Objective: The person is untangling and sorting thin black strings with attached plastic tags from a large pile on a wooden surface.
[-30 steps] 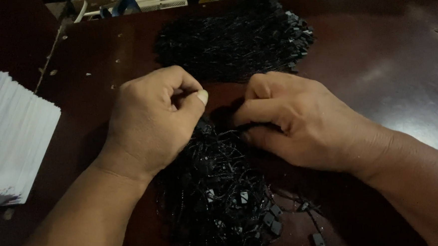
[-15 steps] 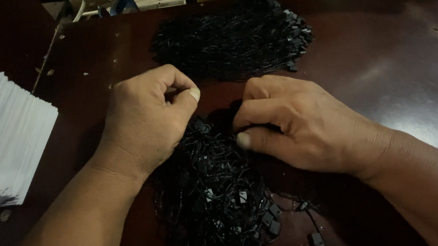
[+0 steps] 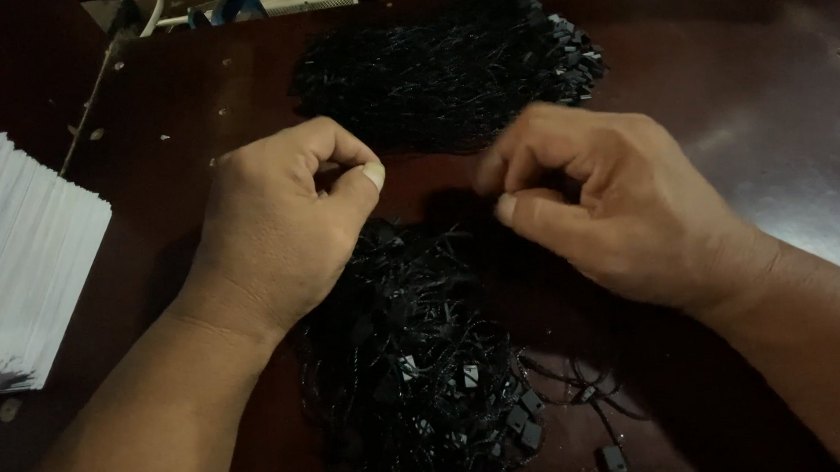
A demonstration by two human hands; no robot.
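A near pile of black cord fasteners with small square tabs (image 3: 418, 380) lies on the dark brown table (image 3: 758, 103). My left hand (image 3: 281, 234) rests on the pile's top edge, fingers curled, thumb pressed to the forefinger on the cords there. My right hand (image 3: 610, 207) hovers just right of it, thumb and fingers pinched together on what looks like a thin black cord; the pinch itself is mostly hidden. A second, larger pile of the same black fasteners (image 3: 445, 72) lies farther back, beyond both hands.
A stack of white paper cards (image 3: 19, 257) sits at the left edge of the table. Loose black tabs (image 3: 612, 458) lie near the front right of the near pile. Clutter with white and blue items (image 3: 235, 1) lines the far edge.
My right hand has drawn away from the near pile, up and to the right, still pinched. My left hand stays on the pile with its thumb shifted slightly.
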